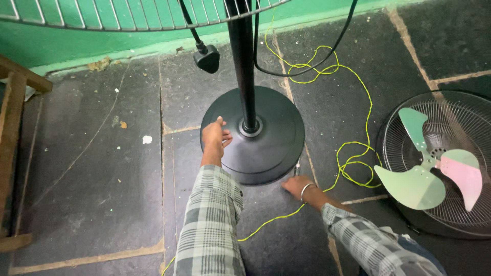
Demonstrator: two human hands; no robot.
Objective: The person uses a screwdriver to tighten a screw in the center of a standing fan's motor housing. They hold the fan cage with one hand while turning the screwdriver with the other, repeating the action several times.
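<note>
— Where are my hands now?

— I see my left hand lying on top of the round black fan base, fingers loosely spread, gripping nothing. My right hand is low at the near edge of the base, touching the stone floor; I cannot tell if it is closed on something.

— And the base?

— It stands on the floor, with the black pole upright in its centre. A yellow wire runs beside it, and a fan head with pale blades lies to the right.
</note>
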